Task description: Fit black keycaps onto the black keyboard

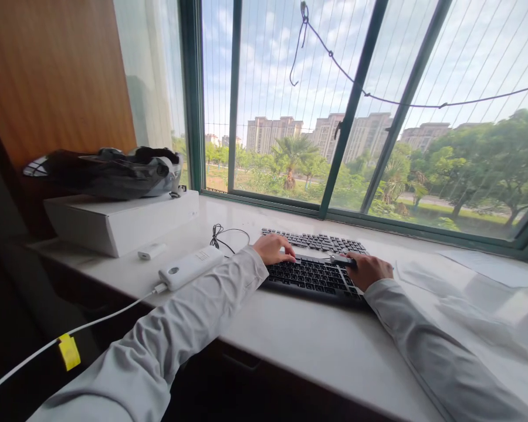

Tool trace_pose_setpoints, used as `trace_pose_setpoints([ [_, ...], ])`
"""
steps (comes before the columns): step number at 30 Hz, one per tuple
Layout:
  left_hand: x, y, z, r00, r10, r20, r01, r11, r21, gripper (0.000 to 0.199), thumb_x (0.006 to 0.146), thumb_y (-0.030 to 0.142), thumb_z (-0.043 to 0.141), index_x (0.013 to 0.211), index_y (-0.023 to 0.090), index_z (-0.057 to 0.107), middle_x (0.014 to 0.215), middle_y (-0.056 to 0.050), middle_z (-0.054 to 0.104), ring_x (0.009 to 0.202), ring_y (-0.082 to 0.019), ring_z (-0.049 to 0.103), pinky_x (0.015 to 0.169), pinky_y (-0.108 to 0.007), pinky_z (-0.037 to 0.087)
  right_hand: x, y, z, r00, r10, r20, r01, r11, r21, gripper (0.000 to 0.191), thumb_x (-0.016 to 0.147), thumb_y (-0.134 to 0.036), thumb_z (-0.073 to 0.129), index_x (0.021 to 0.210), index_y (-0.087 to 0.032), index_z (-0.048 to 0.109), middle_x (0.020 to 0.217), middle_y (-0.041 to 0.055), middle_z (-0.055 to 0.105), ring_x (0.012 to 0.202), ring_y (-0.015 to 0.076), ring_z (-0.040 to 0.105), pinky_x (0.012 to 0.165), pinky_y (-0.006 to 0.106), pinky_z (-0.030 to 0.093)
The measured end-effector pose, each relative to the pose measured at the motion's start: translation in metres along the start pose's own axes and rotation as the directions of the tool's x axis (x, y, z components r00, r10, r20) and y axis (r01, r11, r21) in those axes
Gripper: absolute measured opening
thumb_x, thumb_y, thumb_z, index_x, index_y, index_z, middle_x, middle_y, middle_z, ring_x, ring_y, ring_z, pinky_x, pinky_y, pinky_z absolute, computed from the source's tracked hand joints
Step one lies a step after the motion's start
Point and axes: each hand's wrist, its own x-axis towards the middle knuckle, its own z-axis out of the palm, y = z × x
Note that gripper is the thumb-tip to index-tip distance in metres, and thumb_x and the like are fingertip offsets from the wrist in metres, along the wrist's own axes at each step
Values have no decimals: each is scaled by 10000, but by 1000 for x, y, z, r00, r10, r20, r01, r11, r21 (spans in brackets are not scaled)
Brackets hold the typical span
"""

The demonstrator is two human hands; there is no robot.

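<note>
While typing: both hands (317,261) on kbd (312,272)

A home window-sill desk: keyboard (314,266) on a white ledge (317,346), apartment blocks (356,136) outside.

No text, brand, number or sign can be read anywhere you are looking. The black keyboard (313,265) under your hands has pale legends on its keys, but they are too small to make out. The white power bank (190,267) on the bench (317,346) carries what may be faint printing near one end, blurred beyond reading. The yellow tag (69,351) on the white cable (92,323) looks blank.
</note>
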Motion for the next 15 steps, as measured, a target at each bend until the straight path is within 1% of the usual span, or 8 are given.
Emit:
trace_pose_setpoints([
  [4, 1, 6, 12, 1000, -22, -5, 22, 1000, 15, 338, 719, 573, 635, 861, 283, 735, 893, 17, 689, 817, -160, 614, 668, -237, 414, 8, 3, -6, 984, 0, -179, 27, 989, 148, 263, 823, -344, 471, 963, -259, 676, 956, 54, 682, 862, 210, 606, 694, 281, 406],
  [5, 1, 6, 14, 999, -34, -13, 34, 999, 13, 337, 716, 571, 640, 856, 281, 737, 890, 12, 691, 814, -164, 615, 671, -241, 417, 11, 3, -8, 979, 20, -205, 21, 980, 198, 257, 821, -351, 470, 933, -255, 680, 940, 53, 682, 858, 211, 601, 696, 280, 401],
  [7, 2, 4, 17, 998, -51, -28, 51, 999, -2, 324, 713, 561, 648, 845, 279, 740, 881, 5, 694, 808, -169, 616, 683, -250, 424, 19, -4, -15, 975, 80, -208, -9, 947, 322, 302, 837, -419, 439, 836, -245, 685, 859, 51, 683, 808, 215, 594, 683, 288, 390],
  [9, 2, 3, 19, 998, -54, -40, 53, 998, -25, 313, 712, 550, 654, 837, 276, 742, 871, 0, 696, 812, -171, 616, 704, -254, 432, 27, -17, -23, 972, 151, -183, -45, 875, 482, 424, 846, -523, 396, 761, -223, 683, 746, 56, 668, 749, 219, 585, 668, 298, 384],
  [11, 2, 2, 22, 997, -52, -51, 49, 998, -46, 310, 715, 542, 654, 840, 272, 741, 869, 0, 696, 820, -167, 615, 726, -253, 437, 35, -34, -29, 971, 171, -169, -28, 779, 626, 521, 836, -591, 376, 705, -188, 679, 671, 69, 642, 713, 217, 574, 664, 305, 379],
  [13, 2, 2, 24, 997, -51, -61, 47, 997, -61, 308, 719, 539, 651, 844, 271, 739, 871, 4, 696, 825, -162, 614, 745, -249, 440, 42, -51, -30, 973, 181, -140, -22, 683, 731, 545, 811, -626, 398, 672, -171, 666, 629, 63, 618, 662, 201, 554, 634, 301, 372],
  [15, 2, 1, 26, 997, -50, -66, 45, 996, -73, 310, 723, 537, 647, 850, 270, 737, 870, 6, 695, 820, -157, 614, 759, -246, 443, 47, -67, -24, 971, 212, -107, -34, 572, 820, 540, 780, -651, 432, 637, -171, 633, 557, 38, 565, 589, 174, 517, 578, 287, 354],
])
